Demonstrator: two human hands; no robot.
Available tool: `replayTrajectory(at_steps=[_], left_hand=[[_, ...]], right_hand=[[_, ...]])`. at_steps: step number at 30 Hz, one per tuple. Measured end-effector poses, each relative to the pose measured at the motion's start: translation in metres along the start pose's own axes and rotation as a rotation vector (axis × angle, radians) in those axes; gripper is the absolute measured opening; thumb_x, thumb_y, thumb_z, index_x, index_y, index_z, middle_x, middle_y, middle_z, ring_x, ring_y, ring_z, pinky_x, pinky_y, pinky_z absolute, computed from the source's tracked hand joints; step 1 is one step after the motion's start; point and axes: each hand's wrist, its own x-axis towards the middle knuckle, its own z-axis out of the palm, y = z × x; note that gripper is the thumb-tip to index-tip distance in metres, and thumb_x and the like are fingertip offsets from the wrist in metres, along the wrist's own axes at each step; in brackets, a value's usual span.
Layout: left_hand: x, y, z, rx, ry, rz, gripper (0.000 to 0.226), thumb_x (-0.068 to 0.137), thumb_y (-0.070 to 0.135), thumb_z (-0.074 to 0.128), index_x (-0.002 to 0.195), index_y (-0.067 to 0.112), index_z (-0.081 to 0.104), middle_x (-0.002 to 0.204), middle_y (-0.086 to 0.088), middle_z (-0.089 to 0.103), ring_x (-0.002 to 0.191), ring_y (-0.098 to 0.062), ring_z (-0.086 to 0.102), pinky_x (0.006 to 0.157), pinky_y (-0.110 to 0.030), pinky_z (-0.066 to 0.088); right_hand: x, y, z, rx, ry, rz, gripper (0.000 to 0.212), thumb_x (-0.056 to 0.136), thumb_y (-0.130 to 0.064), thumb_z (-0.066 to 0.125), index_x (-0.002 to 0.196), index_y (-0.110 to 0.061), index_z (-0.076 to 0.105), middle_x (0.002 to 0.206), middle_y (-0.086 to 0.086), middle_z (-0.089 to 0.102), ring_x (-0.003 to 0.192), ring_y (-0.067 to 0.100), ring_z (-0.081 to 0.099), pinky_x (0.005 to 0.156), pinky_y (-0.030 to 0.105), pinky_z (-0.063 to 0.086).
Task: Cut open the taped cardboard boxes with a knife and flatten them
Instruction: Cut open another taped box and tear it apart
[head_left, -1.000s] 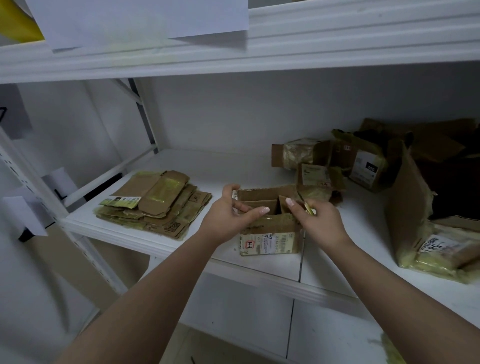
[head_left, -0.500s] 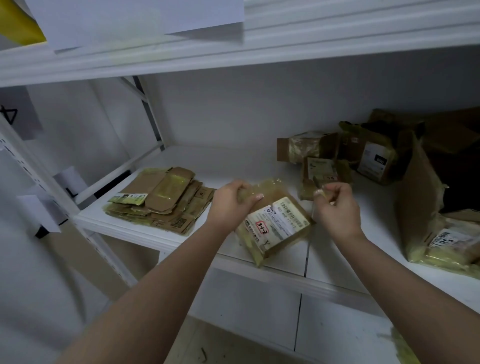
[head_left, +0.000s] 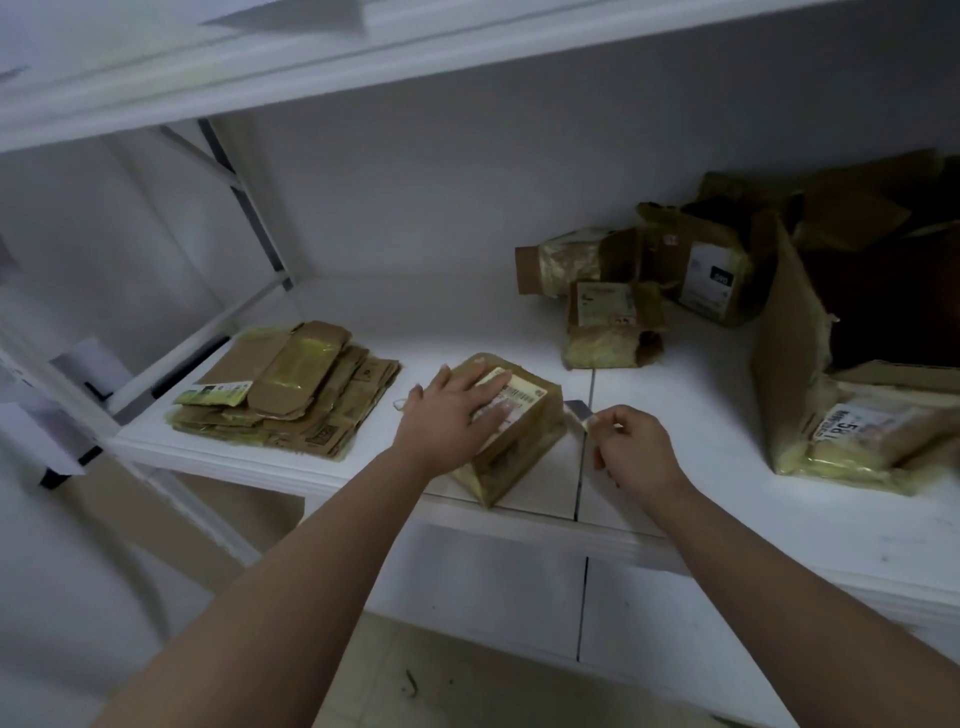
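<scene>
Since the box (head_left: 511, 431) looks light and crushable, my flat left hand (head_left: 449, 418) pins its top; my right hand (head_left: 631, 449) pinches the knife (head_left: 577, 411).

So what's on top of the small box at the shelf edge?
The left hand presses flat on the small box, partly covering its white label. What the label says under the hand cannot be seen.

Head view, close, forward and down over shelf (head_left: 727, 499).

Bare shelf (head_left: 457, 322) between flattened stack (head_left: 291, 389) (left) and boxes (head_left: 613, 322).
</scene>
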Motion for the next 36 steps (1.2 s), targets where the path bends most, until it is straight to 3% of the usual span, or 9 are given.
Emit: replayTrajectory(at_steps=[6, 11, 16, 21, 27, 32, 36], left_hand=[[0.004, 0.006, 0.004, -0.025, 0.041, -0.071, 0.047, 0.100, 0.051, 0.031, 0.147, 0.044, 0.030, 0.160, 0.012, 0.017, 0.148, -0.027, 0.011, 0.114, -0.054, 0.012], [0.001, 0.008, 0.004, -0.018, 0.030, -0.088, 0.048, 0.100, 0.051, 0.030, 0.148, 0.044, 0.027, 0.161, 0.012, 0.014, 0.148, -0.028, 0.010, 0.115, -0.053, 0.013], [-0.001, 0.011, 0.002, -0.081, -0.006, -0.095, 0.050, 0.100, 0.053, 0.030, 0.148, 0.044, 0.025, 0.161, 0.013, 0.007, 0.148, -0.029, 0.013, 0.115, -0.053, 0.020], [-0.009, 0.019, 0.008, -0.075, -0.057, -0.080, 0.051, 0.098, 0.058, 0.024, 0.148, 0.048, 0.020, 0.163, -0.003, -0.003, 0.140, -0.031, 0.033, 0.106, -0.049, 0.038], [-0.005, 0.026, 0.013, 0.080, -0.079, -0.126, 0.052, 0.100, 0.053, 0.011, 0.151, 0.045, 0.004, 0.162, -0.007, -0.009, 0.148, -0.035, -0.002, 0.117, -0.054, 0.020], [-0.002, 0.026, 0.014, 0.112, -0.091, -0.134, 0.051, 0.102, 0.049, 0.010, 0.151, 0.043, 0.001, 0.162, -0.009, -0.009, 0.148, -0.036, -0.005, 0.118, -0.054, 0.015], [-0.003, 0.028, 0.014, 0.106, -0.088, -0.150, 0.050, 0.102, 0.048, 0.011, 0.151, 0.043, 0.002, 0.162, -0.010, -0.008, 0.148, -0.036, -0.006, 0.118, -0.055, 0.014]], right_hand=[[-0.002, 0.008, 0.002, 0.084, 0.010, 0.084, 0.016, 0.090, -0.008, 0.050, 0.080, -0.008, 0.063, 0.063, 0.005, 0.061, 0.057, 0.015, 0.049, 0.053, 0.027, 0.039], [-0.007, 0.007, 0.011, 0.162, -0.013, 0.106, 0.019, 0.087, -0.001, 0.045, 0.083, -0.005, 0.063, 0.061, 0.009, 0.059, 0.049, 0.014, 0.046, 0.038, 0.019, 0.034], [0.000, 0.002, 0.024, 0.177, 0.026, 0.107, 0.022, 0.087, 0.001, 0.043, 0.084, -0.001, 0.064, 0.070, 0.012, 0.061, 0.054, 0.015, 0.049, 0.047, 0.023, 0.035], [0.023, -0.003, 0.035, 0.118, 0.077, 0.075, 0.019, 0.083, 0.002, 0.046, 0.082, 0.003, 0.065, 0.078, 0.016, 0.063, 0.071, 0.025, 0.057, 0.056, 0.026, 0.041], [0.026, 0.004, 0.042, 0.097, 0.046, 0.046, 0.021, 0.086, 0.001, 0.043, 0.076, -0.003, 0.061, 0.074, 0.011, 0.058, 0.072, 0.024, 0.052, 0.058, 0.026, 0.038], [0.016, 0.004, 0.039, 0.075, -0.108, 0.050, 0.024, 0.085, 0.001, 0.047, 0.075, -0.005, 0.068, 0.068, 0.007, 0.058, 0.067, 0.022, 0.053, 0.058, 0.024, 0.038], [-0.005, 0.005, 0.041, 0.001, -0.142, 0.038, 0.022, 0.087, -0.001, 0.045, 0.080, -0.001, 0.067, 0.064, 0.005, 0.053, 0.058, 0.017, 0.048, 0.048, 0.020, 0.035]])
